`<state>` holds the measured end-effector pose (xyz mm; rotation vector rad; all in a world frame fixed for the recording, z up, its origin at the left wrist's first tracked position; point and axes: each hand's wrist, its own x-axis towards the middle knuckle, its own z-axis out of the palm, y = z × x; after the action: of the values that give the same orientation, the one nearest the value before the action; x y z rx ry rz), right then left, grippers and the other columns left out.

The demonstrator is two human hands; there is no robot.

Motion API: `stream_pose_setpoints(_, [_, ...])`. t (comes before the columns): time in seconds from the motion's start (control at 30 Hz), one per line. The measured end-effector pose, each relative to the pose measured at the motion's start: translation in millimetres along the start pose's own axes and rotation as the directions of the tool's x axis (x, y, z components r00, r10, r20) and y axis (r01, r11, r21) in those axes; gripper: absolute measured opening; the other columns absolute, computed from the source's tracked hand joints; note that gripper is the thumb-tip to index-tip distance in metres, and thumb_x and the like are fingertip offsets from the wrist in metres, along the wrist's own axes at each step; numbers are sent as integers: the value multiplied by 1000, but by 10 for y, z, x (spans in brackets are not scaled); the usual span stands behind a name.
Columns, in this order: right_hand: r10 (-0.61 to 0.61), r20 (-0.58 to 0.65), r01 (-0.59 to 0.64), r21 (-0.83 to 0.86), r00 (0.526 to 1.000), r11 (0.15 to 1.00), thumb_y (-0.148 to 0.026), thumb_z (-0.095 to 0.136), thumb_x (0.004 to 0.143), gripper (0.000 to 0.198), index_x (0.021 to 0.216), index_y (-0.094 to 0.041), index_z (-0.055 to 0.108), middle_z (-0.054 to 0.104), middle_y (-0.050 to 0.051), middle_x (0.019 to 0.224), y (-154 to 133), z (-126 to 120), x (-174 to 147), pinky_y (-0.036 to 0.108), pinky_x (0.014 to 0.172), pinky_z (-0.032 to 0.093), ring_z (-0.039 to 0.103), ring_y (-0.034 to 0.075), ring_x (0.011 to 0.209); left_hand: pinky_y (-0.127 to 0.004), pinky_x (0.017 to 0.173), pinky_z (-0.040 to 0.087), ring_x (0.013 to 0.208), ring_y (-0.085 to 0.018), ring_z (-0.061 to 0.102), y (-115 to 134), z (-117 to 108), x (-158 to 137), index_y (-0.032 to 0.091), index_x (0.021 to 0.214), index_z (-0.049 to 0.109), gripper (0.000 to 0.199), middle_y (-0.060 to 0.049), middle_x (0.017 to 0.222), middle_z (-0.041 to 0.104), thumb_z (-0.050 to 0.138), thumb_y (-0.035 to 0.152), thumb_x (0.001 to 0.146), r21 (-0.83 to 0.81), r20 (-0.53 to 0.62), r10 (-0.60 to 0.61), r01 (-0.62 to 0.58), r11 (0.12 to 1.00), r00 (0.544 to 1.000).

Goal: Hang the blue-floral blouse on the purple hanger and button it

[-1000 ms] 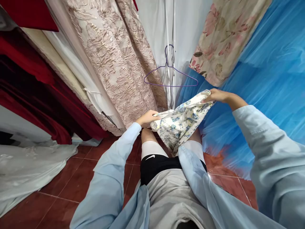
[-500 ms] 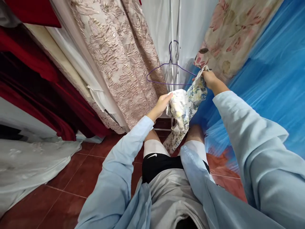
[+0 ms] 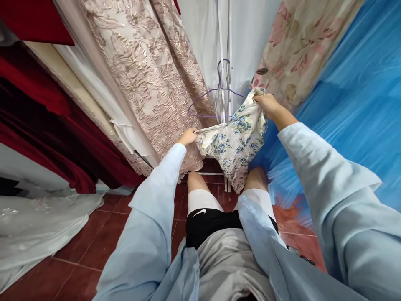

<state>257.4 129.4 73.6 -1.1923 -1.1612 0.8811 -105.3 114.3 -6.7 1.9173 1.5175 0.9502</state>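
Observation:
A white garment with a blue and yellow floral print [image 3: 239,140] hangs stretched between my two hands. My left hand [image 3: 188,136] pinches its left edge, pulling the top hem into a nearly straight line. At the upper right, my right hand [image 3: 267,104] grips the other corner, where a bit of the inside shows. The lower part droops to a rounded point above the floor, between my knees. Just behind the garment a thin purple hanger [image 3: 220,85] hangs from a white stand; the cloth covers its right end.
A pink and gold brocade cloth [image 3: 140,79] hangs at left centre, with dark red velvet [image 3: 59,121] farther left. Floral fabric [image 3: 300,50] and blue tulle [image 3: 354,88] hang on the right. White tulle [image 3: 40,225] spreads over the red tile floor [image 3: 81,251].
My left hand has moved left and slightly down, away from my right hand. The bunched floral garment has spread out between them, showing more of its print.

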Motion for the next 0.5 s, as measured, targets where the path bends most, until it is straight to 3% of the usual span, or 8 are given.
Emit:
stream_pose_setpoints(0.1, [-27,-39,27,16,999,999,-19,69,82,10,74,-16,64,69,5,75,-50,70,-32,32,77,56,69,19,74,-29,77,37,69,-20,48,-50,141,80,18,55,56,19,-2,60,52,60,1,63,-37,-43,-25,24,999,999])
stream_pose_setpoints(0.23, [-31,8,30,70,999,997,-20,71,83,7,80,-14,67,72,8,80,-191,135,-16,33,79,57,70,20,80,-28,79,39,69,-20,49,-103,233,25,17,55,60,22,-1,57,53,61,-4,59,-91,-30,-46,43,995,998])
stream_pose_setpoints(0.37, [-1,84,-5,74,996,997,-19,68,86,4,86,-15,68,69,5,75,-437,265,41,34,79,59,70,20,78,-27,76,41,69,-19,51,-128,176,-76,16,54,62,21,0,58,58,58,-5,58,-154,-13,-63,60,986,998])
stream_pose_setpoints(0.5, [-25,142,26,-7,990,1000,-20,75,83,11,84,-14,67,64,4,68,-643,407,-51,35,75,59,67,19,72,-25,76,43,72,-18,53,-192,6,-136,16,57,61,21,1,60,56,55,-4,58,-241,-134,-125,89,966,983])
